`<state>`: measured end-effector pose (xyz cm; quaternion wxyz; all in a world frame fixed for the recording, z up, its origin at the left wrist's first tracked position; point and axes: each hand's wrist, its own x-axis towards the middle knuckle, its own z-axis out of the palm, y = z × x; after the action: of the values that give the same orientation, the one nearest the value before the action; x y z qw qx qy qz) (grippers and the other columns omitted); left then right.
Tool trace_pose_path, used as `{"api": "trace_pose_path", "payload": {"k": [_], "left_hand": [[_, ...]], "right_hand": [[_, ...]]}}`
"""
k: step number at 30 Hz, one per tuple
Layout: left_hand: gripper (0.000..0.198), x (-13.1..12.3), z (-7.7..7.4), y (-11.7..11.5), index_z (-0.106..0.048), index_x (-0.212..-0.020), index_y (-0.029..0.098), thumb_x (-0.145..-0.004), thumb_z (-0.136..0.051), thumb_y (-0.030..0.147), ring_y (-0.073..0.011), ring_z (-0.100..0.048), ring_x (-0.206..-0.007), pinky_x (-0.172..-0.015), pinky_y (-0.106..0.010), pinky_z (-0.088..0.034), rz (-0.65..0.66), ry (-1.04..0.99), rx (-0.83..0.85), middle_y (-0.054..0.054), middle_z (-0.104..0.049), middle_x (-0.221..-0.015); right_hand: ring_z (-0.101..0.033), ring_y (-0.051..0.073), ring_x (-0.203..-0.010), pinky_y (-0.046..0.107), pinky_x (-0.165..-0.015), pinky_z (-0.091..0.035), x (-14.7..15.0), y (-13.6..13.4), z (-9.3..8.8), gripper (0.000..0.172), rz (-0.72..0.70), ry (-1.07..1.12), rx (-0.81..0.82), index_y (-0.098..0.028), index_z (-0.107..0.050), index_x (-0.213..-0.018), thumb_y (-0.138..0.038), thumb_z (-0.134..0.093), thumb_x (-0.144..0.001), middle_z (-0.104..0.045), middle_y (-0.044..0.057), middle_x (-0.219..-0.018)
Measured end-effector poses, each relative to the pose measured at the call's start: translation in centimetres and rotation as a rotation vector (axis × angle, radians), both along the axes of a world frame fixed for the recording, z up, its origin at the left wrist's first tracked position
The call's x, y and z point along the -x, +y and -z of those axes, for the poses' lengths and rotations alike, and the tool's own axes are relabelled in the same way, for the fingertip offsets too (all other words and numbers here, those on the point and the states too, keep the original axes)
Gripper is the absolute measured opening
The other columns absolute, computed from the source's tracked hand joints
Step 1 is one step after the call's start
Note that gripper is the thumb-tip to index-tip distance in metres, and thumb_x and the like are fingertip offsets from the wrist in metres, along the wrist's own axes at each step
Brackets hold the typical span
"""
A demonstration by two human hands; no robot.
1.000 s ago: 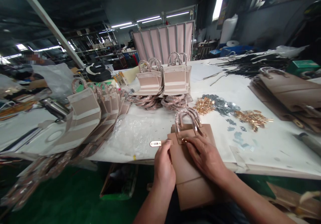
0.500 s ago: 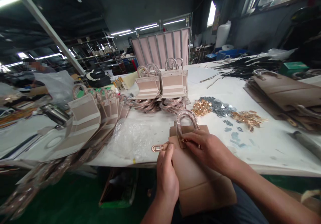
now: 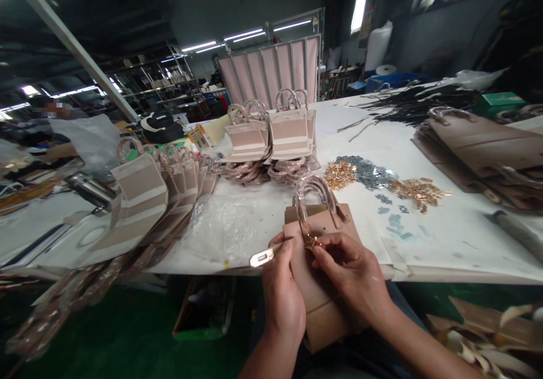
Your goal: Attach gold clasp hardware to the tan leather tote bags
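A tan handbag [image 3: 324,325] leans against the table edge in front of me, its handles [image 3: 302,206] wrapped in clear film. My left hand [image 3: 282,297] is closed on the bag's left edge, thumb on top. From that hand a strap tip with a gold metal plate [image 3: 262,258] sticks out to the left; the plate has a slot. My right hand [image 3: 356,271] pinches a small gold clasp piece [image 3: 314,242] against the bag's front, just below the left foot of the handle. The fingers partly cover this piece.
Beyond the bag lie piles of gold hardware [image 3: 339,174] and grey metal plates [image 3: 373,172]. More unfinished bags stand at the left [image 3: 139,189] and back [image 3: 289,136]; flat brown bags [image 3: 475,141] are stacked right. A clear plastic sheet [image 3: 224,226] lies left of my hands.
My right hand has moved slightly down from the handle's foot, and the gold piece at its fingertips now shows. The plate by my left hand has tilted and dropped a little. My view has shifted slightly.
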<state>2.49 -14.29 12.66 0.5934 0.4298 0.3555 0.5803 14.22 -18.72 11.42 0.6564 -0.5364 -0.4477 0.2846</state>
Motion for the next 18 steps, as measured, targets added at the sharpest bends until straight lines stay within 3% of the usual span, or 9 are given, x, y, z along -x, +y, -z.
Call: {"api": "trace_pose_path", "payload": {"k": [5,10,14,18], "left_hand": [[0.026,-0.5,-0.3,-0.6,-0.069,-0.112,0.016,-0.096,-0.065,0.037,-0.0266,-0.066,-0.116,-0.096,-0.033,-0.056,0.053,-0.032,0.019,-0.009,-0.072,-0.117],[0.025,-1.0,-0.1,-0.9,-0.067,-0.109,0.016,-0.097,-0.066,0.038,-0.0222,-0.071,-0.100,-0.090,-0.029,-0.057,0.077,-0.014,0.008,-0.008,-0.073,-0.110],[0.027,-0.9,0.1,-0.9,-0.067,-0.113,0.016,-0.100,-0.062,0.039,-0.0220,-0.070,-0.099,-0.087,-0.029,-0.056,0.084,-0.008,0.001,-0.007,-0.073,-0.107],[0.028,-0.8,0.2,-0.7,-0.067,-0.114,0.017,-0.102,-0.064,0.042,-0.0203,-0.068,-0.102,-0.092,-0.027,-0.055,0.065,0.049,-0.016,-0.007,-0.072,-0.109]], "right_hand": [[-0.067,0.019,-0.067,0.027,-0.064,-0.053,0.2,0.3,-0.4,0.019,0.053,-0.127,-0.008,-0.021,-0.072,-0.094,-0.040,-0.070,-0.098,-0.071,0.002,-0.079],[-0.068,0.019,-0.073,0.027,-0.067,-0.055,0.3,0.5,0.0,0.014,0.080,-0.216,-0.024,-0.022,-0.072,-0.100,-0.035,-0.067,-0.100,-0.072,0.003,-0.089],[-0.069,0.018,-0.079,0.025,-0.071,-0.056,-0.3,0.7,-0.3,0.020,0.045,-0.313,-0.112,-0.022,-0.068,-0.120,-0.026,-0.062,-0.101,-0.073,0.003,-0.100],[-0.068,0.015,-0.081,0.022,-0.074,-0.054,-1.0,0.8,-1.3,0.017,-0.014,-0.411,-0.151,-0.024,-0.068,-0.113,-0.018,-0.060,-0.100,-0.071,0.000,-0.101]]}}
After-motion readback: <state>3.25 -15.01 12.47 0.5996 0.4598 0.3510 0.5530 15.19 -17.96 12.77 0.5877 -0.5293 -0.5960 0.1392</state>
